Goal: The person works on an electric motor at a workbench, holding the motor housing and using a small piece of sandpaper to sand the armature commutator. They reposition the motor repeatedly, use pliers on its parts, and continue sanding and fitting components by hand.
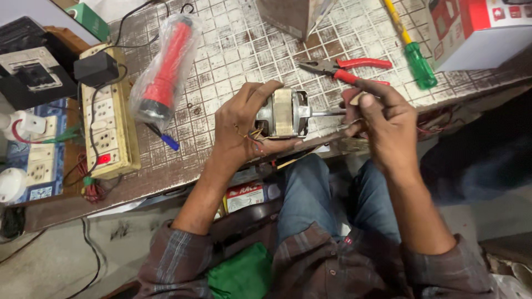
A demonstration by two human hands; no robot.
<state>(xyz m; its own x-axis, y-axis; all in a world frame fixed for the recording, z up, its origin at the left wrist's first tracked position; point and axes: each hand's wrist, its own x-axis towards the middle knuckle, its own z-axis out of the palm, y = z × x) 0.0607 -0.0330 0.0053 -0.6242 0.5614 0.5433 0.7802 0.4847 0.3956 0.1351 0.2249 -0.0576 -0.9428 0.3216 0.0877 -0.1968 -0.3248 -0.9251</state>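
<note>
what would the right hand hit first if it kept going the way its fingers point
The right hand points left along the table edge, so it would likely meet the motor's shaft first, then the small motor held in the left hand. Depth is hard to judge.

On my table (233,50), red-handled pliers (346,68) lie near a green-handled screwdriver (415,61). A red torch in a clear bag (164,69) rests beside the yellowed socket board (108,124), which has a black adapter (95,67) plugged in. A red and white box (476,30) sits at the far right corner. A green cloth (241,274) lies below, by my knees.
</note>
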